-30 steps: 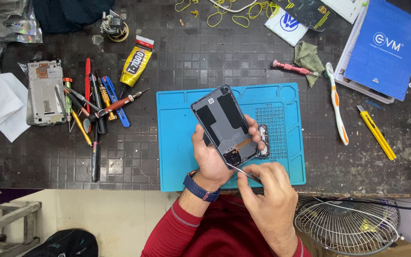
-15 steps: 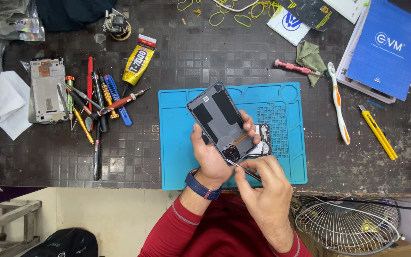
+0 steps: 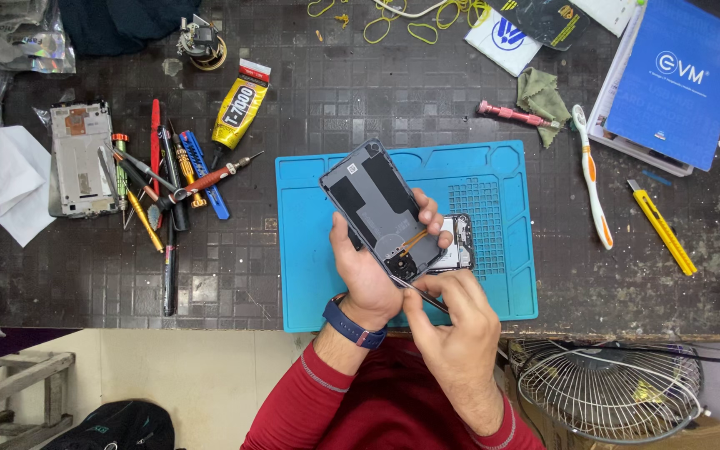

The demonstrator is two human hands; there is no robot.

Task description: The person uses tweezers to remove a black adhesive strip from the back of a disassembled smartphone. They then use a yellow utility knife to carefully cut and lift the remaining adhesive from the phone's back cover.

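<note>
My left hand (image 3: 372,271) grips an opened grey phone (image 3: 377,208) tilted above a blue work mat (image 3: 493,175). The phone's inside faces up, with an orange flex strip near its lower end. My right hand (image 3: 452,333) pinches thin metal tweezers (image 3: 422,293) whose tip touches the phone's lower corner. A second phone part (image 3: 457,242) with a white inner face lies on the mat just behind the held phone.
Screwdrivers and pliers (image 3: 164,183) lie in a heap left of the mat, beside a bare phone frame (image 3: 81,158) and a yellow glue tube (image 3: 241,104). A toothbrush (image 3: 592,179), yellow cutter (image 3: 662,227) and blue box (image 3: 677,79) sit right. A wire fan guard (image 3: 606,383) stands below the table edge.
The phone has shifted slightly up and left in my left hand. My right hand has moved in closer, bringing the tweezers to the phone's lower corner.
</note>
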